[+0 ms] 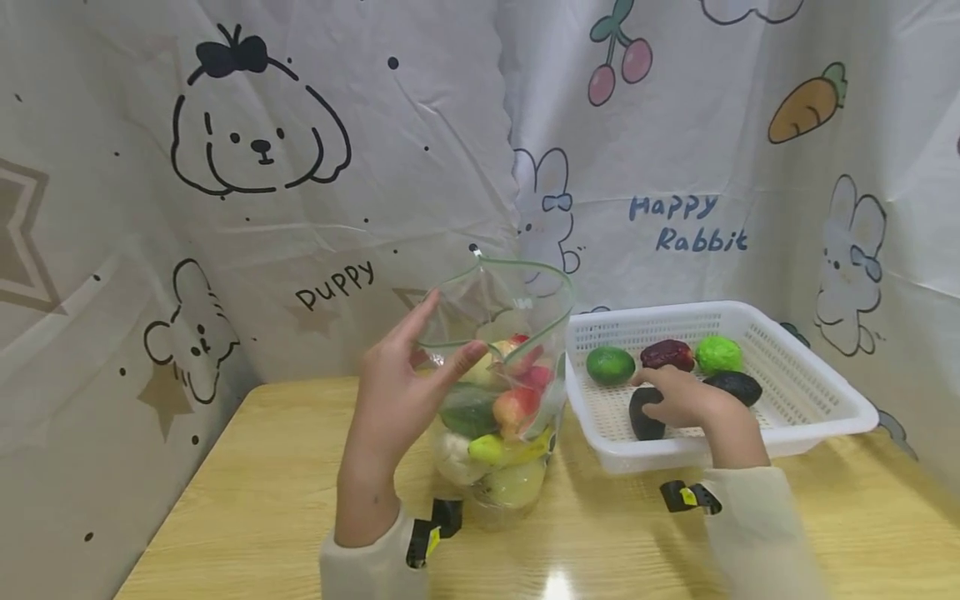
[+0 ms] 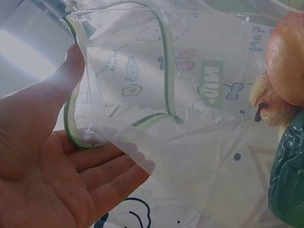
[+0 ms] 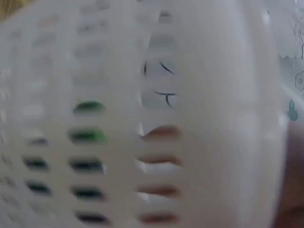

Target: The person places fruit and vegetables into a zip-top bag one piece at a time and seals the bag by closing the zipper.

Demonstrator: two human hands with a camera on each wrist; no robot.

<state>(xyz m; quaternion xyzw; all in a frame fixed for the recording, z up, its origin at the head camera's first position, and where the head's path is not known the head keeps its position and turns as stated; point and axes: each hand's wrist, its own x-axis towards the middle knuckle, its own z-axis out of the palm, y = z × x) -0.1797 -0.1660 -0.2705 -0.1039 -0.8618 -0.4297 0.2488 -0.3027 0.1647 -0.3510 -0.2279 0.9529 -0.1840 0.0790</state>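
Plainly, the left hand [image 1: 397, 400] is spread at the mouth of a clear bag [image 1: 558, 354], thumb and fingers touching its green-edged rim; the bag stands upright on the worktop [image 1: 247, 483], filled partway with fruit and vegetables; the right hand [image 1: 693, 400] reaches into a white basket [image 1: 817, 425] just beside it, fingers at a dark oval fruit [image 1: 641, 423], though whether they pinch it I cannot tell; around it lie a green fruit [image 1: 611, 366] and a dark red one [image 1: 667, 356].
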